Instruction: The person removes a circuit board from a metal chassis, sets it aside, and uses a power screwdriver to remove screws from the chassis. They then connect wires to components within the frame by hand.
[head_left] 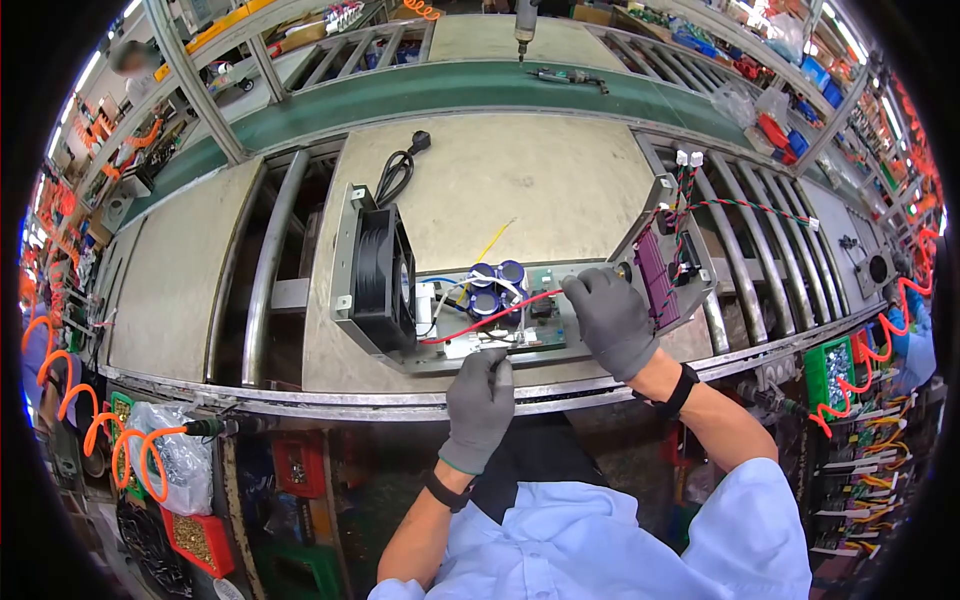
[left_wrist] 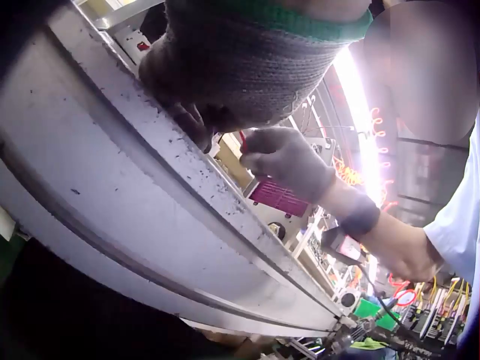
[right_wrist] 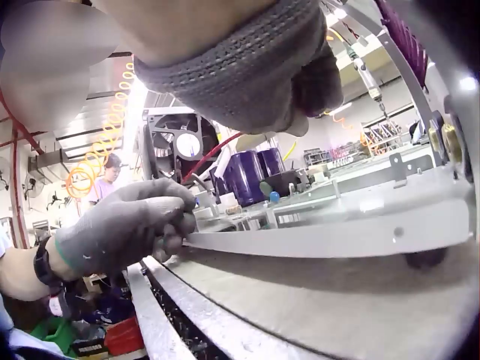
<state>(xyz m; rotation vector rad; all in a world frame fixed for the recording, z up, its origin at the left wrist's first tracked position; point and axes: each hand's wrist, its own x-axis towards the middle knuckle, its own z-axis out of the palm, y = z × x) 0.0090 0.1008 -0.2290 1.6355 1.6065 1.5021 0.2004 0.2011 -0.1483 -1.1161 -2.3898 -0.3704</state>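
Sitting on the bench (head_left: 520, 180), the metal frame (head_left: 425, 362) is gripped at its front edge by the left hand (head_left: 480, 398); the red wire (head_left: 490, 320) is pinched by the right hand (head_left: 612, 322), fingertips mostly hidden tbh.

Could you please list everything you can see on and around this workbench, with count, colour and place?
metal chassis: one, grey, on the bench in front of the person
fan: one, black, upright at the chassis's left end
capacitors: a cluster, blue, mid-chassis; exact count unclear
red wire: one, red, running across the chassis
heat sink: one, purple, at the chassis's right end
power cable: one, black, coiled on the bench behind the fan
coiled hoses: two, orange, at the far left and far right
left hand: one, grey glove, grips the chassis's near edge
right hand: one, grey glove, pinches the red wire's end
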